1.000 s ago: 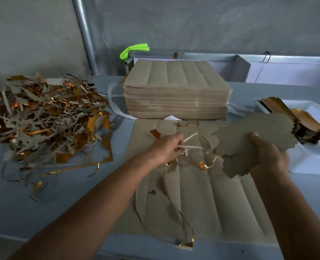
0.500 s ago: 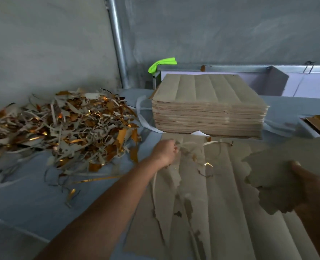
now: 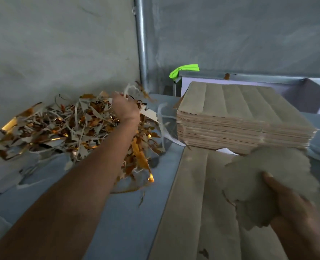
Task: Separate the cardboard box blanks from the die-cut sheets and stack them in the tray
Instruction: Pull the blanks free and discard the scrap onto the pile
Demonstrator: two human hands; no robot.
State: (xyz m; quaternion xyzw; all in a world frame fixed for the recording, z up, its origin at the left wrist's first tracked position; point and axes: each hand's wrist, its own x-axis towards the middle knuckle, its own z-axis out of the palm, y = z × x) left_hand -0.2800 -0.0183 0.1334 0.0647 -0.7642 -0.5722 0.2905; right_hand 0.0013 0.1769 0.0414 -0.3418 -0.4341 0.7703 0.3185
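My right hand (image 3: 294, 207) grips a small stack of grey cardboard box blanks (image 3: 264, 177) at the lower right, above a flat die-cut sheet (image 3: 202, 203) lying on the table. My left hand (image 3: 124, 107) reaches far left over the scrap pile (image 3: 61, 128) and is closed around thin cardboard scrap strips (image 3: 133, 91) that stick out above the fingers. A tall stack of die-cut sheets (image 3: 239, 113) stands behind the flat sheet. The tray is out of view.
The grey-blue table (image 3: 129, 212) carries the heap of grey and gold-foil offcuts on its left. A metal pipe (image 3: 141, 44) runs up the wall corner. A bright green cloth (image 3: 185, 69) lies on a metal frame (image 3: 249, 76) behind the stack.
My left hand has carried the waste strips from the sheet leftward to above the scrap pile. The view has swung left, so the tray has left the frame. My right hand keeps the blanks.
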